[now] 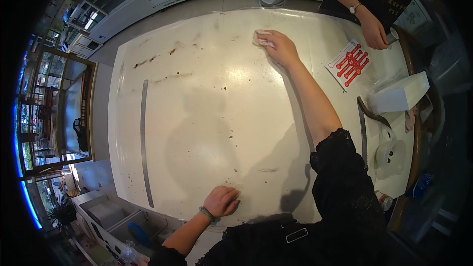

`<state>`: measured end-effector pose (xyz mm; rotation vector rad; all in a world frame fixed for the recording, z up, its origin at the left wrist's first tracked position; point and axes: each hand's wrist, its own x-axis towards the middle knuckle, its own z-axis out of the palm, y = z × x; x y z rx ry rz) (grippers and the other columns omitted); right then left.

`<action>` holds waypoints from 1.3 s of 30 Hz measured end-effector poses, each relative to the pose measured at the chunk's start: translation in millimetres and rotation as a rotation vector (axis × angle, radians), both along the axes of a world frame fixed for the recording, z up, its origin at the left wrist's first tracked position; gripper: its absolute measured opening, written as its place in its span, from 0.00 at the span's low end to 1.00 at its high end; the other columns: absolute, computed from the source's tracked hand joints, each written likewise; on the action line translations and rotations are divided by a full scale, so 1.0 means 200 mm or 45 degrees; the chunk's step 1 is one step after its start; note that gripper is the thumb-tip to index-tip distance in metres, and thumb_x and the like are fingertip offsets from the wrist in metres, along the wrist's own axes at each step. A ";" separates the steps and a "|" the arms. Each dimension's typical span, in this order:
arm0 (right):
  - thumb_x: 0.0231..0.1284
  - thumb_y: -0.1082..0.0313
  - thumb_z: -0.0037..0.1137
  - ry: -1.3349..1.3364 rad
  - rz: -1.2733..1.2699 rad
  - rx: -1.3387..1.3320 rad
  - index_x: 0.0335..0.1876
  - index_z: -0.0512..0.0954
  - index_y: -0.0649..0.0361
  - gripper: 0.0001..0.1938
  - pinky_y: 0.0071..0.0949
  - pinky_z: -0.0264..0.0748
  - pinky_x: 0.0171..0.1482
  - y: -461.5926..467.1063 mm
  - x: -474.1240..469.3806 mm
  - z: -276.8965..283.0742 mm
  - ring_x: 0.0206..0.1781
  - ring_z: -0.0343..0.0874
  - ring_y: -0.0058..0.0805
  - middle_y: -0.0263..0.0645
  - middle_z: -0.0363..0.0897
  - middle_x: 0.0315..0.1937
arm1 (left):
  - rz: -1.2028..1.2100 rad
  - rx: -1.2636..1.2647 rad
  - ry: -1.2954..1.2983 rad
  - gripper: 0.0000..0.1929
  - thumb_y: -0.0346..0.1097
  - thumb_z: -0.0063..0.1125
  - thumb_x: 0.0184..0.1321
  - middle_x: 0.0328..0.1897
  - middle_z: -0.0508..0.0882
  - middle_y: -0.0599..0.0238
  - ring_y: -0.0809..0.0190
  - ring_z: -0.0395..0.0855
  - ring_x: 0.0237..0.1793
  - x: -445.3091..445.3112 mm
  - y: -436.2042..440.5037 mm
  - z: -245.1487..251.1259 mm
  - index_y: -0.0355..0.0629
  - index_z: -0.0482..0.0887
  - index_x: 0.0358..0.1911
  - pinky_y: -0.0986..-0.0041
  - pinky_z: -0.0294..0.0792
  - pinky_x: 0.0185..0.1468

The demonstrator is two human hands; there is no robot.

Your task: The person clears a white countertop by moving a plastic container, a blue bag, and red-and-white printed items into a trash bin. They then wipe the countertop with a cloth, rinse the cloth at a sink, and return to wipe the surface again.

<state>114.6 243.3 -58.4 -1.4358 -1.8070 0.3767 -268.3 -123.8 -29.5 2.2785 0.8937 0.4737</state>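
Observation:
My right hand (282,47) reaches to the far part of the white table (192,107) and presses a crumpled pale cloth or tissue (261,38) onto its surface. Near the table's front edge rests my left hand (221,201), palm down with fingers bent and the thumb a little apart; nothing shows in it. A green bangle (207,214) circles the left wrist. Dark smears and crumbs (172,51) mark the table's far left, and small brown bits (231,136) are scattered down its middle. A long metal ruler (144,144) lies along the left side.
At the far right, another person's hand (375,33) is beside a tube-like roll (392,36). A red-printed sheet (348,64), a white box (399,94), a handsaw-like blade (363,133), a translucent plastic bag (390,155) and a jar (384,200) occupy the right side.

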 end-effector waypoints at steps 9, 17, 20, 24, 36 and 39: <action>0.56 0.77 0.60 0.424 0.987 -0.250 0.57 0.83 0.42 0.24 0.30 0.78 0.60 -0.61 -0.66 0.03 0.61 0.79 0.33 0.30 0.80 0.60 | -0.025 -0.021 -0.032 0.17 0.32 0.66 0.56 0.43 0.84 0.55 0.47 0.82 0.41 0.03 0.02 0.02 0.41 0.81 0.49 0.59 0.75 0.46; 0.57 0.72 0.53 0.472 -0.739 -0.116 0.52 0.86 0.51 0.18 0.33 0.75 0.62 0.50 0.23 -0.01 0.60 0.80 0.39 0.41 0.81 0.59 | -0.053 -0.014 -0.023 0.17 0.39 0.70 0.55 0.43 0.82 0.60 0.52 0.82 0.40 0.01 0.04 0.03 0.43 0.83 0.47 0.62 0.74 0.45; 0.56 0.71 0.55 -0.070 -0.744 0.131 0.54 0.85 0.50 0.19 0.35 0.73 0.64 0.68 -0.03 -0.13 0.63 0.77 0.42 0.41 0.79 0.63 | -0.065 -0.042 0.007 0.17 0.42 0.68 0.57 0.43 0.82 0.61 0.53 0.82 0.43 0.00 0.04 0.03 0.44 0.83 0.48 0.63 0.74 0.48; 0.58 0.72 0.53 -0.056 0.061 0.115 0.54 0.84 0.49 0.18 0.34 0.75 0.64 0.63 -0.54 -0.12 0.63 0.77 0.42 0.36 0.78 0.64 | -0.099 -0.133 0.044 0.18 0.43 0.67 0.58 0.46 0.82 0.61 0.53 0.81 0.44 -0.01 0.04 0.02 0.44 0.82 0.49 0.63 0.74 0.50; 0.52 0.83 0.53 0.387 1.094 -0.411 0.57 0.83 0.52 0.25 0.32 0.74 0.63 -0.48 -0.91 0.13 0.65 0.77 0.37 0.39 0.77 0.65 | -0.125 -0.185 -0.079 0.19 0.43 0.67 0.58 0.47 0.81 0.59 0.52 0.81 0.47 -0.05 0.05 0.03 0.43 0.80 0.49 0.64 0.73 0.52; 0.60 0.82 0.49 0.686 0.487 -0.083 0.57 0.81 0.64 0.20 0.28 0.67 0.68 0.06 -0.74 0.09 0.65 0.76 0.34 0.44 0.78 0.60 | -0.111 -0.183 -0.112 0.19 0.43 0.67 0.59 0.48 0.81 0.59 0.52 0.81 0.47 -0.06 0.05 0.03 0.42 0.80 0.49 0.64 0.73 0.52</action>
